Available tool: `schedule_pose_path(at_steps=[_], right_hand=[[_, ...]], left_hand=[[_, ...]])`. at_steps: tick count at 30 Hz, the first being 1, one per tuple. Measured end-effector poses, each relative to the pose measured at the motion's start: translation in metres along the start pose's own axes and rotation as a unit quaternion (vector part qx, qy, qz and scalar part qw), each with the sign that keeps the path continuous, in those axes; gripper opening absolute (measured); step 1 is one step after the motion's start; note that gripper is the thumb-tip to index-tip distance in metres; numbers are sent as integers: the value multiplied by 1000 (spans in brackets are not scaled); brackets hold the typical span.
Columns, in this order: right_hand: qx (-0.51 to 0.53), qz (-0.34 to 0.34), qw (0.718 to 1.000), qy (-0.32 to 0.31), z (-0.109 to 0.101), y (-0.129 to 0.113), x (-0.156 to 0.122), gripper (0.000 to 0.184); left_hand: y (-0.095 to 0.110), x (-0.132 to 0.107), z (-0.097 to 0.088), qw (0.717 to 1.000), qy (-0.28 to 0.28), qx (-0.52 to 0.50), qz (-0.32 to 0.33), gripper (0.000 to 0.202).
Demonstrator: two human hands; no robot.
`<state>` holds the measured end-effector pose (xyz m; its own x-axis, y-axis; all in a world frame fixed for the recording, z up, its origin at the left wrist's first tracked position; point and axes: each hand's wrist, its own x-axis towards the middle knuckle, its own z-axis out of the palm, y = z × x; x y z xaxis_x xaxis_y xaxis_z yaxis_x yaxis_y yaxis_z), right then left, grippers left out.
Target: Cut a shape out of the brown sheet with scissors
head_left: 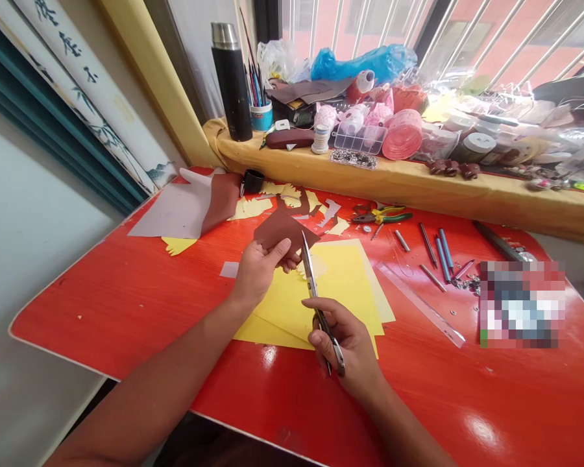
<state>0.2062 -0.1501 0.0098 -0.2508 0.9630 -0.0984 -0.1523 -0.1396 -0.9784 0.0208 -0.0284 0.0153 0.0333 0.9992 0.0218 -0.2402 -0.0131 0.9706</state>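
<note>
Above the red worktop [73, 311], the person's left hand [259, 272] is closed on a piece of brown card [283, 230], and it pinches the card between thumb and fingers. The right hand [343, 347] grips a pair of long steel scissors [312, 292] around the handles, and the blade tips come just at the lower edge of the brown card. Under both hands lie stacked yellow card sheets [321, 301]. Farther along the worktop are a grey sheet [168, 214], green and yellow pliers [382, 218] and a clear ruler [418, 303]. Behind them, on a ledge with yellow cloth [321, 178], stands a black flask [231, 84].
</note>
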Motion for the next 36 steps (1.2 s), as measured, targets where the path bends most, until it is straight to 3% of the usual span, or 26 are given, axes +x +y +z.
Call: schedule_pose_path(at_steps=[13, 27, 36], right_hand=[[14, -12, 1000, -6, 0, 0, -2, 52], [29, -12, 999, -10, 0, -2, 0, 55], [11, -7, 1000, -7, 2, -1, -2, 52]], left_hand=[[-1, 1, 0, 1000, 8, 1, 6, 41], [0, -4, 3, 999, 3, 16, 29, 32], [2, 1, -1, 1000, 8, 8, 24, 38]])
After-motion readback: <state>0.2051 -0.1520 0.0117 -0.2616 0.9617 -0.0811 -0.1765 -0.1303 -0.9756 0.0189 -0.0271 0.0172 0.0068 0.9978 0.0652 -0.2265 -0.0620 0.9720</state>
